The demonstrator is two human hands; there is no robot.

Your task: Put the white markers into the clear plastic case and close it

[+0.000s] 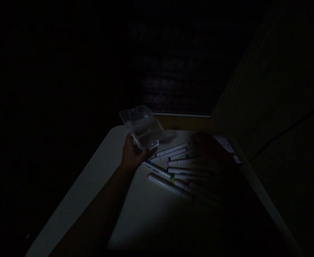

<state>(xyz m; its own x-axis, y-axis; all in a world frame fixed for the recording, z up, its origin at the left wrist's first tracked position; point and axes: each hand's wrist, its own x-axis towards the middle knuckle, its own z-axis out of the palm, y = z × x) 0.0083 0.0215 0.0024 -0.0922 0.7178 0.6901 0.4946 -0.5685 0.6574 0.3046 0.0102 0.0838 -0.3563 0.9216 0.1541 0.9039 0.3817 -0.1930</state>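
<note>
The scene is very dark. My left hand point(132, 155) grips a clear plastic case point(147, 132) by its near left side, tilted above the table, its hinged lid standing open at the back. Several white markers with coloured ends lie in a loose spread to the right of that hand, among them an orange-ended marker point(169, 186) in front. My right hand point(203, 141) is in deep shadow at the far right end of the markers, close to a phone. Its fingers are too dark to make out.
Both arms reach over a white table point(98, 182) with a rounded far left corner. A phone with a lit screen point(228, 147) lies near its right edge. A wall point(274, 117) rises on the right, with a dark cable running along it.
</note>
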